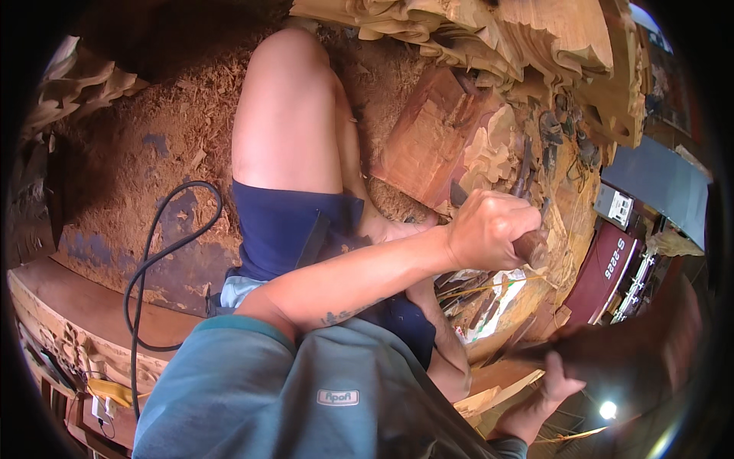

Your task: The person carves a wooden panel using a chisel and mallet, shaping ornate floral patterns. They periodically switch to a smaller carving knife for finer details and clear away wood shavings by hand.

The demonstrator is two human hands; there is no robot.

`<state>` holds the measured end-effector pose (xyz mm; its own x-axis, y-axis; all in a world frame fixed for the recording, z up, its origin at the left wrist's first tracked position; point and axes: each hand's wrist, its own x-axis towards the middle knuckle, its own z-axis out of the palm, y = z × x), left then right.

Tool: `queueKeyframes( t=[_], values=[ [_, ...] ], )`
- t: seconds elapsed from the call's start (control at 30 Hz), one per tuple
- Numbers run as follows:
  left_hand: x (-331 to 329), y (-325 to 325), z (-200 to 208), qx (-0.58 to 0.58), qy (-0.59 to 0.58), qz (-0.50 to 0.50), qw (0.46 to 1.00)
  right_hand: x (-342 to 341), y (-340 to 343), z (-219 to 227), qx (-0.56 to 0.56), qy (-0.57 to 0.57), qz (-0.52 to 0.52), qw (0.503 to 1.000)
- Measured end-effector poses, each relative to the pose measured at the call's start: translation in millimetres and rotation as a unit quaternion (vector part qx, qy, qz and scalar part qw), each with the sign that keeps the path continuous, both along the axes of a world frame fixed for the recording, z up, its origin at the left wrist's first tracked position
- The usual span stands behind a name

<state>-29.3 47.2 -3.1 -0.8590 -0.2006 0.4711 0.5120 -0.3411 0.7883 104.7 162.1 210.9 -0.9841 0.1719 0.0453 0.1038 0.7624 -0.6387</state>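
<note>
My left hand (493, 229) is closed in a fist around a chisel; its wooden handle end (531, 248) sticks out to the right and the dark blade (457, 193) points at a reddish carved wood block (443, 138). My right hand (539, 402), at the lower right, grips a dark wooden mallet (612, 352) that is blurred and sits below and right of the chisel's handle end. My bare knee (287, 107) and blue shorts (287, 226) lie left of the block.
Wood shavings and sawdust (153, 138) cover the floor. A black cable (153, 260) loops at the left. Carved pale wood pieces (489, 30) stack along the top. Several loose chisels (474, 298) lie under my left forearm. A dark red panel (612, 268) stands at the right.
</note>
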Motion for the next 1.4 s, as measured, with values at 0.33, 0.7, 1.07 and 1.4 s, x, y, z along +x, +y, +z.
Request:
queueKeyframes(
  t=[0.33, 0.7, 1.07, 1.4],
  values=[
    [-4, -137, -25, 0.230, -0.253, -0.171, 0.924, 17, 14, -39, 0.205, -0.111, -0.073, 0.970],
    [65, -119, -63, -0.110, 0.041, -0.151, 0.982, 61, -22, -81, 0.127, -0.079, 0.268, 0.952],
    [87, -133, -68, -0.267, 0.118, -0.250, 0.923, 87, -28, -95, 0.101, -0.114, 0.265, 0.952],
    [78, -121, -88, -0.244, 0.137, -0.215, 0.936, 85, -32, -95, 0.096, -0.117, 0.282, 0.947]
  ],
)
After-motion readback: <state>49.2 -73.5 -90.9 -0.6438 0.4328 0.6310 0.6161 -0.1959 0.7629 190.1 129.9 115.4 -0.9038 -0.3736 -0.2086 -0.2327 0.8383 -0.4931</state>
